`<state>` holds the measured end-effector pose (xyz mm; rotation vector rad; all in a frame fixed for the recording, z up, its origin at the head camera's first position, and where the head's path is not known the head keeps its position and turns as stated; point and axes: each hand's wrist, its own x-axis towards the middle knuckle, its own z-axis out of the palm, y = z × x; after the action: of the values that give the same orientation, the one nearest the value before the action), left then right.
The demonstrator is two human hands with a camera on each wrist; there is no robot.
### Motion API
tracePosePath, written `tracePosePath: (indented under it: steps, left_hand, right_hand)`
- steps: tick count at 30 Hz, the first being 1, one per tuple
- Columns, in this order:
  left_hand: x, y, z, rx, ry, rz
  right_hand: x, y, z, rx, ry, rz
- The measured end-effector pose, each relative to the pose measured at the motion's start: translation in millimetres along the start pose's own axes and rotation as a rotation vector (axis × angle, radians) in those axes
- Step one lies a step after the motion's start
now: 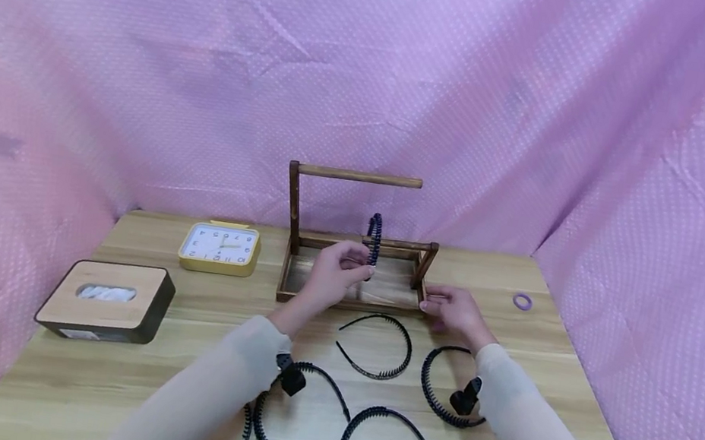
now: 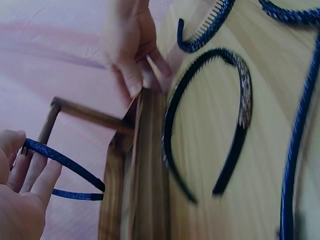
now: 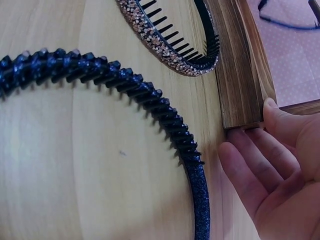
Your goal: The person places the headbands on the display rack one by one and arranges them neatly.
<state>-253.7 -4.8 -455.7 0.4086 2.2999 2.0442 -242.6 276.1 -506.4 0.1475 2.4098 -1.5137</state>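
Note:
My left hand (image 1: 339, 272) pinches a dark blue toothed headband (image 1: 375, 230) over the tray of a brown wooden rack (image 1: 295, 203). That headband crosses the free left end of the rack's lower bar (image 1: 400, 244); whether the bar bears its weight I cannot tell. In the left wrist view the headband (image 2: 65, 160) has its two ends pointing toward the tray wall. My right hand (image 1: 457, 312) grips the tray's front right corner. Seen from the right wrist, the thumb lies on the wall edge and the fingers (image 3: 255, 160) curl against the outer end.
Several headbands lie in front of the rack, among them a glittery one (image 1: 409, 352) and a blue one (image 1: 429, 390) beneath the right wrist. On the left are a yellow clock (image 1: 220, 244) and a tissue box (image 1: 104, 304). A purple ring (image 1: 522, 302) lies far right.

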Motion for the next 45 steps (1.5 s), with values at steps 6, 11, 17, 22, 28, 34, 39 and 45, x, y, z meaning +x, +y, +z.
tracePosePath:
  steps: [6,11,17,22,28,34,39,45]
  left_hand:
    - [13.3,-6.1,28.8,-0.015,0.017,-0.012]
    - [19.4,-3.8,48.1,-0.015,0.011,-0.03]
    - [24.2,-5.7,62.3,-0.055,-0.017,-0.056]
    - [26.0,-10.2,67.8,-0.055,-0.038,-0.078]
    - [26.7,-14.7,74.4,-0.043,-0.051,-0.098]
    - [25.9,-14.6,78.0,0.009,-0.028,-0.086]
    - [23.6,-12.1,79.5,0.024,-0.046,-0.093]
    - [23.6,-12.1,79.4,0.002,-0.077,-0.071]
  right_hand:
    - [1.8,-6,1,0.005,0.0,-0.013]
    - [3.1,-4,1,0.01,0.006,-0.011]
    - [4.1,-2,4,0.002,0.004,-0.008]
    - [4.5,-2,5,0.004,0.007,-0.006]
    - [4.7,-2,4,0.011,0.005,-0.013]
    - [2.7,1,4,0.03,-0.006,-0.05]
    - [-0.3,5,3,0.049,-0.01,-0.066]
    - [-2.9,5,-1,0.034,0.0,-0.083]
